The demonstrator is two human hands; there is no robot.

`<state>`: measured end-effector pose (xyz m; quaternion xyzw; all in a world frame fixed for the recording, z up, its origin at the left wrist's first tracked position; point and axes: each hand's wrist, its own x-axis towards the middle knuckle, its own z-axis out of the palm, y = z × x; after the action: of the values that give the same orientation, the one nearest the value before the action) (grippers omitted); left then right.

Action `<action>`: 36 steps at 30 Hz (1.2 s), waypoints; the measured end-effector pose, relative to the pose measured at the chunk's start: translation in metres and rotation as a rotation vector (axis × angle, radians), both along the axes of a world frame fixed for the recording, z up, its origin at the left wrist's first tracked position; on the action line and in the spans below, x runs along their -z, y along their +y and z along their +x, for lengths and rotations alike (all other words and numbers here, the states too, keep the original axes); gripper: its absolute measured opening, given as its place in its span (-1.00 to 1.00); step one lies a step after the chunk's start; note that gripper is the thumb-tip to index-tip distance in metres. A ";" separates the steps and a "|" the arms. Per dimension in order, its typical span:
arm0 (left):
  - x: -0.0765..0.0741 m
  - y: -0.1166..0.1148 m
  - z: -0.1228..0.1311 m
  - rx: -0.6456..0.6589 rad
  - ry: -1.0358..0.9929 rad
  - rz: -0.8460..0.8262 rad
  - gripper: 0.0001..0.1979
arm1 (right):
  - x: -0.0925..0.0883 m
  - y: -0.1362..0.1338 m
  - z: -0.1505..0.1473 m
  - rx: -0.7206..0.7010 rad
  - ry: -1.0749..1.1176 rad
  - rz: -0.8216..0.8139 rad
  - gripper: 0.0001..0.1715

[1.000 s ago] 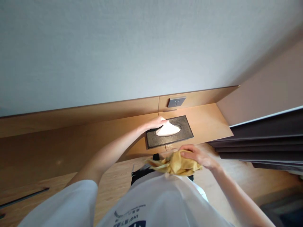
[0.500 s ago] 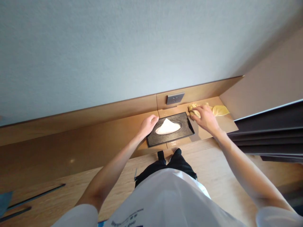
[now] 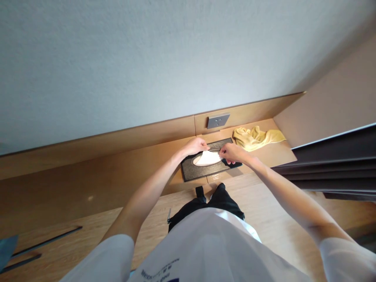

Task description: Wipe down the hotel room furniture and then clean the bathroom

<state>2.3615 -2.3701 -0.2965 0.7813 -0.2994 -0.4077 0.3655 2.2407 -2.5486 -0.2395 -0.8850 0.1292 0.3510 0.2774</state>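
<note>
The white tissue (image 3: 207,158) rising from the slot of the dark tissue box (image 3: 190,173) is reached from both sides. It is pinched at its right end by the nearly closed fingers (image 3: 222,153) of the right hand (image 3: 233,153), while the fingers (image 3: 205,147) of the left hand (image 3: 194,147) are curved against its far edge, any grip unclear. A crumpled yellow cloth (image 3: 255,138) is seen on the counter (image 3: 274,152) beyond the right hand.

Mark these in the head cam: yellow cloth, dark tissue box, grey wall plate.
yellow cloth (image 3: 255,139), head view, on the crumpled middle of the cloth
dark tissue box (image 3: 192,173), head view, on the top face near its lower left corner
grey wall plate (image 3: 217,120), head view, on the centre of the plate's face
</note>
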 end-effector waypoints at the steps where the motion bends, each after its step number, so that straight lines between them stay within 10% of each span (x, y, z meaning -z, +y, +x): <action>1: -0.002 0.001 0.000 -0.004 -0.004 -0.004 -0.58 | 0.001 -0.001 0.000 -0.017 0.008 0.013 -0.80; 10: -0.032 0.001 0.004 0.202 0.051 -0.062 -0.31 | 0.013 -0.012 -0.004 0.080 -0.019 0.183 -0.89; 26: -0.017 0.000 0.007 0.156 0.028 0.018 -0.46 | 0.012 -0.016 0.005 -0.183 0.093 0.122 -0.74; 32: -0.040 0.048 -0.026 -0.200 -0.343 0.264 -0.53 | -0.007 -0.049 -0.009 0.034 -0.149 -0.028 -0.64; 36: -0.040 0.073 -0.076 -0.505 -0.380 0.612 -0.36 | 0.036 -0.125 -0.042 0.039 -0.708 -0.428 -0.48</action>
<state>2.2854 -2.2974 -0.2567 0.9635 -0.0261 -0.2245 0.1438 2.1989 -2.6738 -0.2753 -0.9861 0.1126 -0.0152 0.1213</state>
